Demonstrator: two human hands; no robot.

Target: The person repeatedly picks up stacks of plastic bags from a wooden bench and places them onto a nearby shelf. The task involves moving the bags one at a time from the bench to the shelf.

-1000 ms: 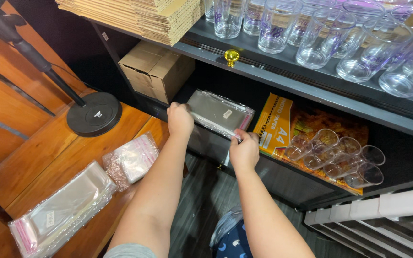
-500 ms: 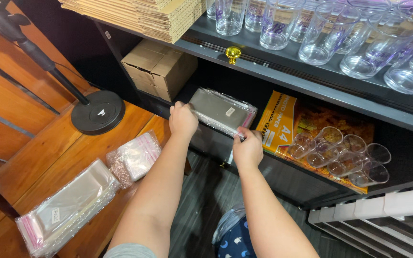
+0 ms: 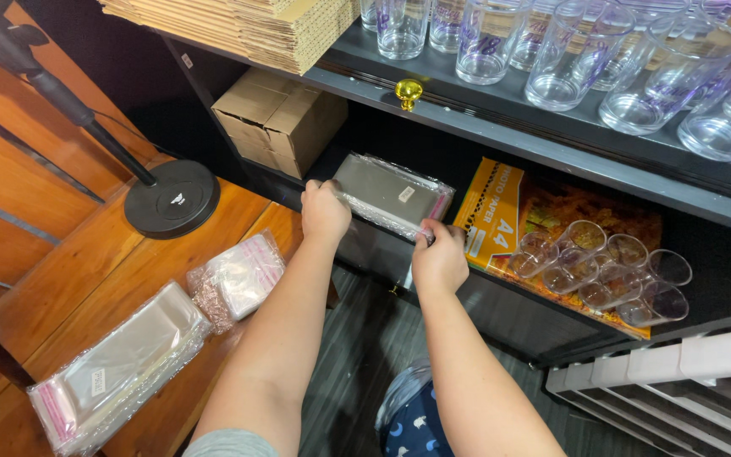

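A flat pack of clear plastic bags (image 3: 391,193) lies on the lower dark shelf (image 3: 501,313), tilted a little. My left hand (image 3: 325,211) grips its near left corner. My right hand (image 3: 440,256) pinches its near right corner, by the pink sealing strip. Both forearms reach up from the bottom of the view.
A cardboard box (image 3: 279,118) sits left of the pack, an orange paper packet (image 3: 552,228) with several clear cups (image 3: 611,271) to the right. Glasses (image 3: 568,51) line the upper shelf. On the wooden surface lie two more bag packs (image 3: 116,364), (image 3: 239,279) and a round stand base (image 3: 171,199).
The view has shifted slightly. Both hands stay on the pack's near corners; the pack sits in about the same place on the shelf.
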